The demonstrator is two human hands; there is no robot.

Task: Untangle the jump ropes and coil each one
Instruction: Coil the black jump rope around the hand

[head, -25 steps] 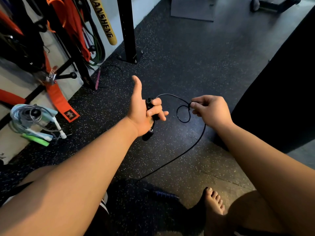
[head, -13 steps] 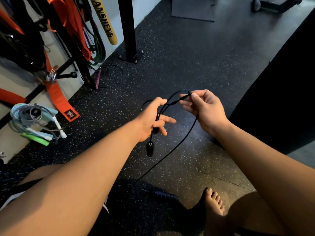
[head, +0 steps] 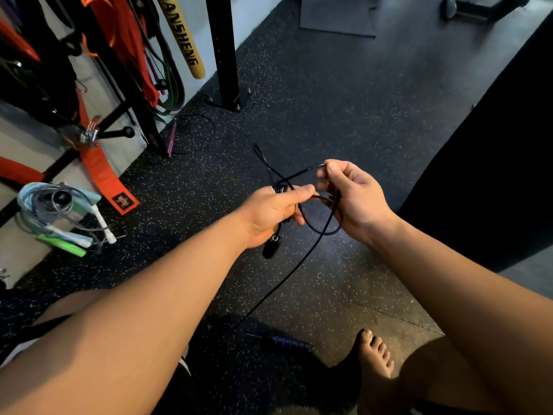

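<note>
A thin black jump rope (head: 311, 250) hangs between my two hands over the speckled floor. My left hand (head: 269, 214) is closed around one black handle (head: 271, 247), whose end sticks out below the palm, and pinches a loop of cord. My right hand (head: 356, 199) pinches the cord at the top of that loop, close to the left fingertips. The cord drops from the hands toward a second dark handle (head: 288, 342) lying on the floor near my foot. A bundle of pale blue, white and green ropes (head: 59, 217) lies at the left wall.
A rack with orange straps (head: 101, 172) and bands fills the left. A black upright post (head: 223, 52) is bolted to the floor behind. A thin rope with a pink handle (head: 172, 136) lies by the rack. A dark pad (head: 493, 151) stands right. My bare foot (head: 374, 354) rests below.
My left hand has closed on the handle and a loop of cord. My right hand has brought the cord around into a larger loop hanging between the hands.
</note>
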